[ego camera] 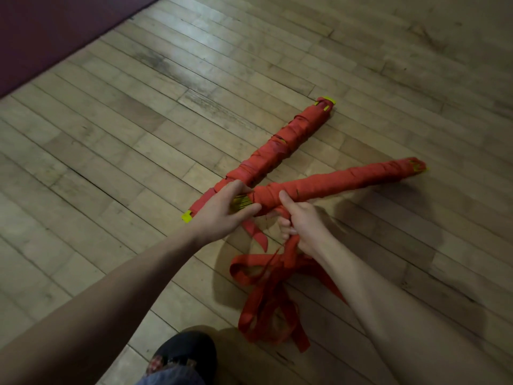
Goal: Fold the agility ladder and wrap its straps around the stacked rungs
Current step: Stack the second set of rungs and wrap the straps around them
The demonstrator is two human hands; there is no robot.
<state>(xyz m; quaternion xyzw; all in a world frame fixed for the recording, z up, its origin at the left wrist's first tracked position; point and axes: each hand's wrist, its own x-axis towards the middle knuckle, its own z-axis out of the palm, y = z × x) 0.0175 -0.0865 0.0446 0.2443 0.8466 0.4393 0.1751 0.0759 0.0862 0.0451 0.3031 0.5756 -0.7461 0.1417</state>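
Left hand (222, 215) and right hand (301, 226) both curled, gripping.

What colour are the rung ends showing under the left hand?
Yellow, on the rung ends gripped by the left hand; head view, the only one.

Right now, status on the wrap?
Left hand grips bundle end; right hand grips loose straps. Second bundle behind, on floor, touching.

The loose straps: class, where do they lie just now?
In the head view, the loose straps trail from the right hand to the floor at lower centre, right of the shoe and below the held bundle.
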